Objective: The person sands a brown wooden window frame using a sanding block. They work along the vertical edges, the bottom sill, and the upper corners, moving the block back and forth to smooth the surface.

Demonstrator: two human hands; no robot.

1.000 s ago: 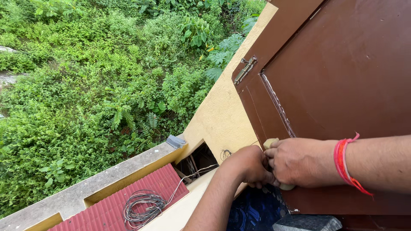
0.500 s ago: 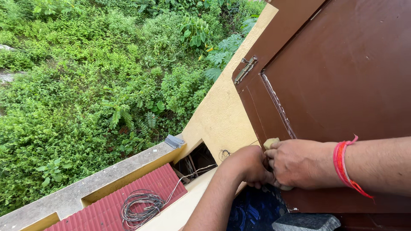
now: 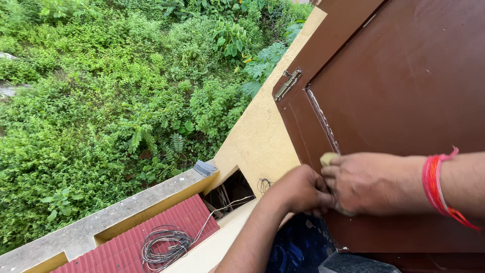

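A small pale lump (image 3: 327,158), putty or a sanding pad by the look of it, sits pressed against the lower edge of the brown wooden shutter (image 3: 404,101). It seems light and soft, best gripped across its sides with the fingertips. The right hand (image 3: 371,183), a red thread bracelet (image 3: 438,187) at the wrist, has its fingers curled and pinching the lump. The left hand (image 3: 299,191) meets it, fingers bent together against the wood. A metal hinge (image 3: 288,84) joins the shutter to the yellow wall (image 3: 262,136). Far below lie a red corrugated roof (image 3: 126,247), a wire coil (image 3: 162,244) and thick greenery (image 3: 101,101).
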